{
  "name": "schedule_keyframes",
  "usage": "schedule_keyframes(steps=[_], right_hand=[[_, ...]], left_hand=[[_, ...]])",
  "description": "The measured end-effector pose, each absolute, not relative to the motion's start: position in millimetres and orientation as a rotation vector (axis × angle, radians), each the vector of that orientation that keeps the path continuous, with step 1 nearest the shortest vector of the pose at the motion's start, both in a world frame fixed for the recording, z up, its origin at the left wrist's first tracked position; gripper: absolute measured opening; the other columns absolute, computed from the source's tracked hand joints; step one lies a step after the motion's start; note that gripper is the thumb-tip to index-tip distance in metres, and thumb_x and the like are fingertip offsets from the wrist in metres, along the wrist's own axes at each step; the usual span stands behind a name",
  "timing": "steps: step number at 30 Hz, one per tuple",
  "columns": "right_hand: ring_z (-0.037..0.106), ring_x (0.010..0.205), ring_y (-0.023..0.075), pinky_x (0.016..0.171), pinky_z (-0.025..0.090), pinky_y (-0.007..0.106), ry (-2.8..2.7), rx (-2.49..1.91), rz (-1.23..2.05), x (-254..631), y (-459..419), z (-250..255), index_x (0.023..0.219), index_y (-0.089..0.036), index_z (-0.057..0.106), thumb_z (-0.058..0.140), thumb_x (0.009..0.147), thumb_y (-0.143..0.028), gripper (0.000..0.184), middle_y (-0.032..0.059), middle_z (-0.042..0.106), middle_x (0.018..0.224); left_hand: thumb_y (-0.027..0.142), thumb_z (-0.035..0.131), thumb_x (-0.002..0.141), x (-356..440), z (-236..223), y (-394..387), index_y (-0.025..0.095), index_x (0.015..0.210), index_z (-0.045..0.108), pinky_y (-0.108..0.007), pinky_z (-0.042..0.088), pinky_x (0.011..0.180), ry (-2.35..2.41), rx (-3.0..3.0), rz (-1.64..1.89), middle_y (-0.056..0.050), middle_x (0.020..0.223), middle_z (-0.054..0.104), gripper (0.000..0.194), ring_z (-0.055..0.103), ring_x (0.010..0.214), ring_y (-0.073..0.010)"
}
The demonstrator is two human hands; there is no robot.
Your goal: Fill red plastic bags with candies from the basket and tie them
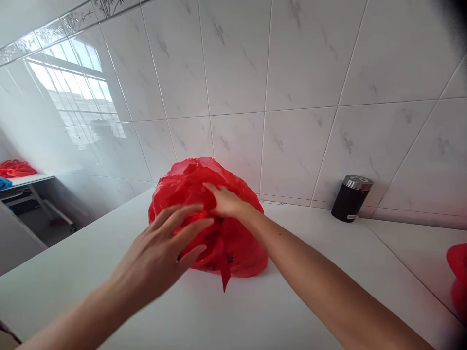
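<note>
A bulging red plastic bag stands on the white tabletop, close to the tiled wall. Its top is gathered and crumpled, and a pointed red strip hangs down its front beside dark print. What it contains is hidden. My right hand rests on the upper part of the bag, thumb stretched out to the left; its other fingers show only in part. In front of the bag's left side, my left hand is open with fingers spread, near the plastic. Whether its fingertips touch the bag I cannot tell.
A black cylinder with a silver lid stands by the wall at right. A red object is cut off at the right edge. At far left, another table holds red plastic and something blue.
</note>
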State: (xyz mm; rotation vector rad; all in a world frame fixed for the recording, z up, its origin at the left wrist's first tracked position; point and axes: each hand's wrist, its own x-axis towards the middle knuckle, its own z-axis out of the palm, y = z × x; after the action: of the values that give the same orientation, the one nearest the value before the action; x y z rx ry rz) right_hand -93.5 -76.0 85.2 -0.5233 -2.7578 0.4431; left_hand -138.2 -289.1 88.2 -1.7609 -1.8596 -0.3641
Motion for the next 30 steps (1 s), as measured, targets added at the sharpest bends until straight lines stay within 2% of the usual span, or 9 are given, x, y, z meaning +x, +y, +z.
schedule_keyframes(steps=[2, 3, 7, 13, 16, 21, 24, 28, 30], right_hand=[[0.058, 0.106, 0.0309, 0.079, 0.047, 0.036, -2.795, -0.539, 0.441, -91, -72, 74, 0.140, -0.030, 0.040, 0.071, 0.071, -0.028, 0.075, 0.0125, 0.055, 0.127], [0.060, 0.102, 0.0291, 0.077, 0.047, 0.034, -2.794, -0.553, 0.430, -88, -68, 70, 0.133, -0.028, 0.048, 0.068, 0.072, -0.023, 0.064, 0.0111, 0.060, 0.119], [0.061, 0.094, 0.0221, 0.069, 0.043, 0.028, -2.686, -0.661, 0.413, -74, -44, 63, 0.113, -0.024, 0.059, 0.050, 0.079, -0.009, 0.038, 0.0068, 0.065, 0.105], [0.062, 0.084, 0.0184, 0.061, 0.041, 0.024, -2.625, -0.665, 0.493, -65, -24, 67, 0.096, -0.023, 0.064, 0.052, 0.072, -0.003, 0.034, 0.0018, 0.068, 0.094], [0.061, 0.088, 0.0152, 0.068, 0.044, 0.022, -2.568, -0.607, 0.518, -58, -26, 73, 0.106, -0.026, 0.061, 0.048, 0.075, -0.004, 0.040, 0.0000, 0.067, 0.101], [0.051, 0.114, 0.0221, 0.094, 0.040, 0.035, -2.396, -0.605, 0.411, -48, -44, 93, 0.130, -0.026, 0.050, 0.049, 0.079, -0.010, 0.054, 0.0064, 0.051, 0.131], [0.044, 0.122, 0.0242, 0.103, 0.034, 0.039, -2.269, -0.467, 0.252, -54, -63, 104, 0.128, -0.025, 0.054, 0.047, 0.082, -0.013, 0.048, 0.0052, 0.050, 0.134], [0.052, 0.115, 0.0184, 0.097, 0.041, 0.031, -2.465, -0.396, 0.340, -84, -72, 108, 0.131, -0.023, 0.048, 0.037, 0.093, -0.021, 0.040, 0.0046, 0.058, 0.125], [0.056, 0.112, 0.0229, 0.091, 0.046, 0.034, -2.567, -0.510, 0.387, -107, -66, 107, 0.134, -0.021, 0.045, 0.044, 0.093, -0.030, 0.043, 0.0101, 0.057, 0.126]], left_hand=[[0.041, 0.061, 0.080, -167, 95, -270, 0.032, 0.132, 0.050, -0.056, 0.044, 0.094, -2.095, -1.643, -0.196, -0.009, 0.149, 0.038, 0.054, 0.036, 0.132, -0.0403], [0.047, 0.060, 0.079, -182, 96, -262, 0.029, 0.132, 0.052, -0.057, 0.043, 0.093, -2.245, -1.605, -0.149, -0.012, 0.147, 0.041, 0.056, 0.038, 0.129, -0.0431], [0.055, 0.041, 0.087, -221, 95, -253, 0.021, 0.114, 0.064, -0.047, 0.050, 0.077, -2.521, -1.591, -0.151, -0.014, 0.121, 0.063, 0.049, 0.059, 0.103, -0.0375], [0.050, 0.043, 0.087, -211, 91, -268, 0.031, 0.125, 0.056, -0.046, 0.048, 0.082, -2.485, -1.626, -0.237, -0.007, 0.124, 0.064, 0.045, 0.054, 0.112, -0.0353], [0.056, 0.049, 0.081, -209, 97, -270, 0.037, 0.133, 0.047, -0.043, 0.050, 0.084, -2.553, -1.544, -0.572, -0.004, 0.119, 0.067, 0.055, 0.059, 0.107, -0.0316], [0.065, 0.055, 0.074, -200, 109, -267, 0.029, 0.114, 0.060, -0.036, 0.054, 0.082, -2.558, -1.535, -1.375, -0.001, 0.105, 0.070, 0.054, 0.064, 0.098, -0.0263], [0.061, 0.057, 0.074, -190, 107, -264, 0.023, 0.092, 0.065, -0.033, 0.054, 0.067, -2.650, -1.783, -1.185, -0.002, 0.085, 0.070, 0.043, 0.065, 0.080, -0.0238], [0.050, 0.060, 0.074, -177, 99, -260, 0.022, 0.082, 0.066, -0.026, 0.047, 0.057, -2.788, -2.081, -0.801, 0.001, 0.075, 0.066, 0.030, 0.060, 0.069, -0.0191], [0.044, 0.061, 0.074, -173, 94, -257, 0.022, 0.078, 0.065, -0.025, 0.044, 0.055, -2.813, -2.215, -0.681, 0.002, 0.072, 0.063, 0.023, 0.059, 0.067, -0.0174]])
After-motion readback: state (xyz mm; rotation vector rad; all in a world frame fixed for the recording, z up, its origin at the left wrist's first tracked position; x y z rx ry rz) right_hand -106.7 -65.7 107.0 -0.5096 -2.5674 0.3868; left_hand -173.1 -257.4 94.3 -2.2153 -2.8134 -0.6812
